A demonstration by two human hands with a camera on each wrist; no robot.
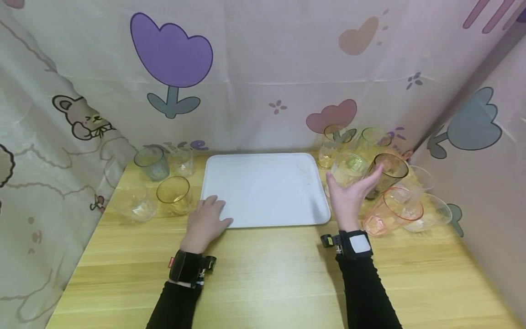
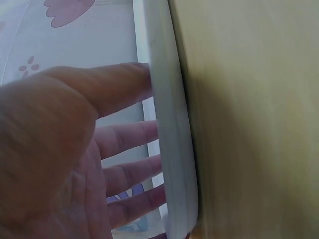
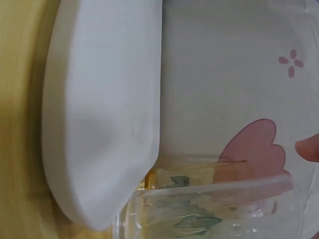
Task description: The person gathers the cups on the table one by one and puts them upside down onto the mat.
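Two hands are at work: the left hand [image 1: 204, 222] rests with straight fingers on the near left corner of the white tray [image 1: 263, 183], steadying it on the table [image 1: 263, 274]. The right hand [image 1: 349, 194] curls round a clear cup [image 1: 349, 169], just beside the tray's right edge, among other cups. The cup looks light, thin-walled and smooth, likely slippery and easily squeezed out of shape; a gentle hold round its middle wall seems safest.
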